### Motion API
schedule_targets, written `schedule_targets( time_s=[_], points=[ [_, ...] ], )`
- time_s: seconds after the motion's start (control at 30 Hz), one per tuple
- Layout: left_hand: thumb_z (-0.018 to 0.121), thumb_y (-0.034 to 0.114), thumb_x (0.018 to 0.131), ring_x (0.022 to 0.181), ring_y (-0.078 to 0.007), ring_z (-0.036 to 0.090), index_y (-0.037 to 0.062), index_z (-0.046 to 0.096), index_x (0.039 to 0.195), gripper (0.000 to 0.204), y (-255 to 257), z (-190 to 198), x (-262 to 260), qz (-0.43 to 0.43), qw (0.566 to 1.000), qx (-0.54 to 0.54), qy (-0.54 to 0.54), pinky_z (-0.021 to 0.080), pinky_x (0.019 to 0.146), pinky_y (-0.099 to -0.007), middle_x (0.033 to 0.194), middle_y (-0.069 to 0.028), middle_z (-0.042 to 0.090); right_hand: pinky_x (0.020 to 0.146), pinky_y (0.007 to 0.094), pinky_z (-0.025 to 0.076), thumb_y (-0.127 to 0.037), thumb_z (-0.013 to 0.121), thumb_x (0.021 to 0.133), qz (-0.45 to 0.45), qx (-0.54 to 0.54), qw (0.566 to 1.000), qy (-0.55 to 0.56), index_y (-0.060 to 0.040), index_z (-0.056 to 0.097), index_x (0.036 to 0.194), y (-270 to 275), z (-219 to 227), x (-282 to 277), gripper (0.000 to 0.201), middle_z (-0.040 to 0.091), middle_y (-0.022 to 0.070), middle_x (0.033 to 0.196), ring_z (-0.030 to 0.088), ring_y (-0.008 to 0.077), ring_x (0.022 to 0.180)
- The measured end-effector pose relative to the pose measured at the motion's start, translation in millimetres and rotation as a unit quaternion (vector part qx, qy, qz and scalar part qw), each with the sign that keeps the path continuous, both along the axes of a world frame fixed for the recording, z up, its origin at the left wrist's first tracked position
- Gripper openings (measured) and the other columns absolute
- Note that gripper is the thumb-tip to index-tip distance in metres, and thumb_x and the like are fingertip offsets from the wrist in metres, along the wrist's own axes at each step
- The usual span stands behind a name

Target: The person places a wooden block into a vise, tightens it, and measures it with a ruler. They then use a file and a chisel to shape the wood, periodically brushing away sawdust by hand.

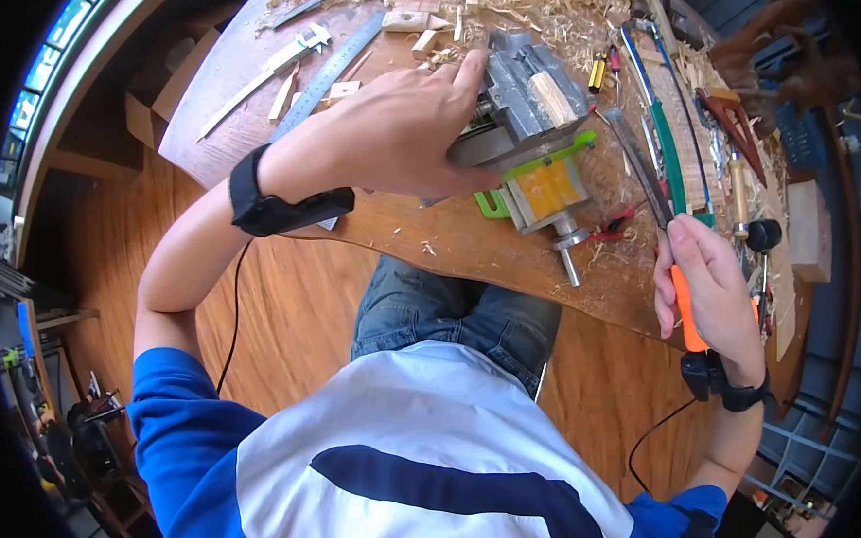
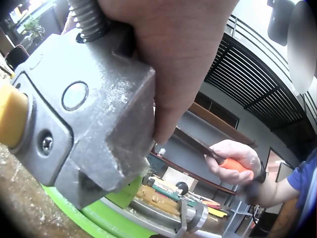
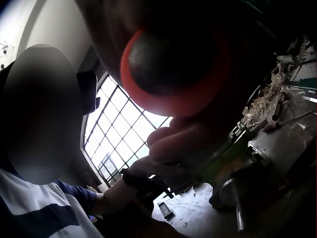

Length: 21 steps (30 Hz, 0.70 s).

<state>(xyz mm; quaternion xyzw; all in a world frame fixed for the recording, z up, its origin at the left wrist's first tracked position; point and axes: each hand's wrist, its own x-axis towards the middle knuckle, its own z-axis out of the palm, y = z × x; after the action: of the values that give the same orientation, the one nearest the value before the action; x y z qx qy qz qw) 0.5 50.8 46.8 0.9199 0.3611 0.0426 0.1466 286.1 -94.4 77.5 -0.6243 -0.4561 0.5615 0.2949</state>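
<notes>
A grey bench vise (image 1: 509, 64) with a lime-green and yellow base stands near the table's front edge. Its jaws hold a short pale piece of wood (image 1: 553, 98). Over the vise's left side rests my left hand (image 1: 399, 121), index finger stretched along it and thumb near the front; the left wrist view shows that hand close against the metal body (image 2: 106, 106). To the right, my right hand (image 1: 708, 274) grips the orange handle of a file (image 1: 636, 158), its dark blade slanting up toward the vise. The handle's end (image 3: 171, 59) looms dark in the right wrist view.
Left of the vise lie a steel ruler (image 1: 339, 64), calipers (image 1: 280, 66) and wood scraps. Wood shavings (image 1: 551, 12) cover the back. A green-handled saw (image 1: 668, 150), small screwdrivers (image 1: 606, 71) and a red triangular tool (image 1: 740, 129) lie to the right.
</notes>
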Motion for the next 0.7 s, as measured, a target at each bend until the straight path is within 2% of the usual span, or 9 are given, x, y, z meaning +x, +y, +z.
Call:
schedule_targets(
  time_s=[0.07, 0.1, 0.13, 0.2, 0.23, 0.33, 0.43, 0.53, 0.7],
  points=[
    [0.074, 0.045, 0.081, 0.104, -0.0432, 0.060, -0.0146, 0.026, 0.143, 0.098, 2.6, -1.9, -5.4, -0.017, 1.000, -0.002, -0.010, 0.047, 0.091, -0.0419, 0.112, -0.0314, 0.058, 0.037, 0.0208, 0.033, -0.034, 0.039, 0.108, 0.012, -0.027, 0.999, -0.015, -0.0064, 0.046, 0.089, 4.2, 11.0, -2.0, 0.034, 0.047, 0.0011, 0.059, 0.043, 0.0073, 0.040],
    [0.074, 0.044, 0.082, 0.110, -0.0436, 0.058, -0.0131, 0.024, 0.145, 0.099, 1.7, 3.9, -4.7, -0.004, 0.999, -0.034, 0.001, 0.046, 0.094, -0.0430, 0.117, -0.0330, 0.057, 0.037, 0.0207, 0.033, -0.034, 0.039, 0.108, 0.031, -0.039, 0.998, -0.027, -0.0067, 0.046, 0.088, 7.8, 14.4, -0.3, 0.034, 0.047, 0.0011, 0.059, 0.043, 0.0071, 0.040],
    [0.074, 0.044, 0.082, 0.113, -0.0436, 0.057, -0.0122, 0.024, 0.145, 0.099, 1.5, -1.4, -4.9, -0.006, 1.000, -0.016, -0.019, 0.046, 0.095, -0.0433, 0.120, -0.0333, 0.056, 0.037, 0.0207, 0.033, -0.034, 0.039, 0.108, 0.051, -0.050, 0.997, -0.039, -0.0069, 0.045, 0.088, 10.7, 17.0, 1.0, 0.034, 0.047, 0.0011, 0.059, 0.042, 0.0069, 0.040],
    [0.073, 0.044, 0.082, 0.117, -0.0437, 0.055, -0.0105, 0.023, 0.147, 0.098, -0.1, -12.8, -5.9, -0.009, 0.998, 0.019, -0.061, 0.044, 0.097, -0.0440, 0.125, -0.0339, 0.054, 0.036, 0.0207, 0.032, -0.034, 0.039, 0.108, 0.036, -0.079, 0.995, -0.040, -0.0072, 0.045, 0.087, 15.2, 20.0, -1.1, 0.034, 0.045, 0.0004, 0.059, 0.040, 0.0063, 0.039],
    [0.075, 0.041, 0.080, 0.123, -0.0435, 0.052, -0.0078, 0.021, 0.148, 0.099, -3.0, -10.2, -4.2, 0.018, 0.998, -0.028, -0.060, 0.042, 0.102, -0.0446, 0.130, -0.0337, 0.051, 0.036, 0.0207, 0.032, -0.034, 0.039, 0.108, 0.029, -0.094, 0.994, -0.040, -0.0073, 0.045, 0.087, 17.9, 20.6, -2.6, 0.034, 0.044, 0.0001, 0.058, 0.039, 0.0061, 0.039],
    [0.078, 0.038, 0.077, 0.119, -0.0439, 0.055, -0.0059, 0.021, 0.149, 0.102, -1.8, -18.7, -4.9, 0.015, 0.994, -0.016, -0.109, 0.044, 0.100, -0.0440, 0.127, -0.0324, 0.054, 0.039, 0.0204, 0.031, -0.035, 0.039, 0.107, 0.043, -0.123, 0.991, -0.036, -0.0072, 0.045, 0.086, 22.7, 21.0, -4.6, 0.035, 0.042, -0.0013, 0.058, 0.038, 0.0050, 0.041],
    [0.082, 0.036, 0.073, 0.115, -0.0443, 0.058, -0.0050, 0.021, 0.150, 0.106, -1.4, -13.1, -2.7, 0.024, 0.990, -0.066, -0.123, 0.046, 0.098, -0.0432, 0.123, -0.0317, 0.056, 0.042, 0.0209, 0.031, -0.035, 0.040, 0.107, 0.049, -0.127, 0.989, -0.063, -0.0065, 0.044, 0.083, 24.9, 20.7, -12.5, 0.037, 0.042, -0.0018, 0.058, 0.039, 0.0050, 0.045],
    [0.084, 0.036, 0.071, 0.109, -0.0442, 0.061, -0.0059, 0.023, 0.148, 0.108, 1.4, -16.4, -4.4, 0.007, 0.989, -0.036, -0.143, 0.048, 0.094, -0.0435, 0.117, -0.0312, 0.059, 0.045, 0.0218, 0.031, -0.034, 0.040, 0.107, 0.071, -0.132, 0.984, -0.092, -0.0062, 0.045, 0.081, 30.2, 25.8, -12.2, 0.039, 0.043, -0.0017, 0.058, 0.039, 0.0053, 0.047],
    [0.085, 0.032, 0.070, 0.101, -0.0455, 0.062, -0.0073, 0.028, 0.142, 0.100, 2.2, -14.0, -0.3, 0.021, 0.992, -0.061, -0.112, 0.049, 0.087, -0.0464, 0.106, -0.0300, 0.061, 0.044, 0.0226, 0.030, -0.034, 0.039, 0.107, 0.065, -0.154, 0.980, -0.110, -0.0051, 0.045, 0.079, 34.1, 33.9, -17.2, 0.041, 0.043, -0.0012, 0.057, 0.040, 0.0057, 0.047]
  ],
)
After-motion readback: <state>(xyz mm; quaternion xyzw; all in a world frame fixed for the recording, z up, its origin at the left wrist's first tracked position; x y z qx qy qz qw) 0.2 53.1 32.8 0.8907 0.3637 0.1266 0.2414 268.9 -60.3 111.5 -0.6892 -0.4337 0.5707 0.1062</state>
